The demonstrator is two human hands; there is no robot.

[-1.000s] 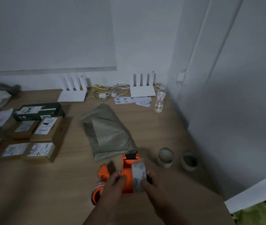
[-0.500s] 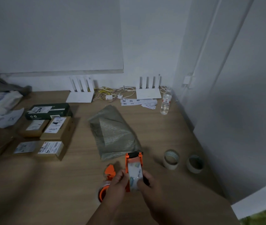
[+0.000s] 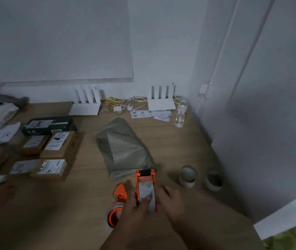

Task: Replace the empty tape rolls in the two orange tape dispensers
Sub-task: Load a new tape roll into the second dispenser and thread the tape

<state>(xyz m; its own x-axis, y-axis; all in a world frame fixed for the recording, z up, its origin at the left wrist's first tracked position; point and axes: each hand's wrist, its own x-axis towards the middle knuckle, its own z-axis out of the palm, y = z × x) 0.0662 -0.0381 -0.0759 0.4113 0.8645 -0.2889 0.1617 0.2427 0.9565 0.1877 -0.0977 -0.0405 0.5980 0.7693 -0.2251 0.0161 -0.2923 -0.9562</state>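
Observation:
An orange tape dispenser (image 3: 145,175) stands near the table's front, with a clear tape roll (image 3: 146,191) seated in it. My left hand (image 3: 136,208) grips the dispenser from the left, thumb pressing on the roll. My right hand (image 3: 170,201) sits against the roll's right side, fingers spread. A second orange tape dispenser (image 3: 118,204) lies on the table just left of my left hand, partly hidden by it. Two tape rolls (image 3: 187,176) (image 3: 214,180) stand on end to the right.
A grey-green plastic mailer bag (image 3: 123,148) lies behind the dispensers. Several labelled cardboard boxes (image 3: 56,147) fill the left side of the wooden table (image 3: 71,213). Two white routers (image 3: 161,103), cables, paper slips and a water bottle (image 3: 180,114) line the back wall. A white wall bounds the right.
The roll has gone from being held beside the dispenser to sitting in it. My left thumb now presses on it and my right hand has loosened to the side.

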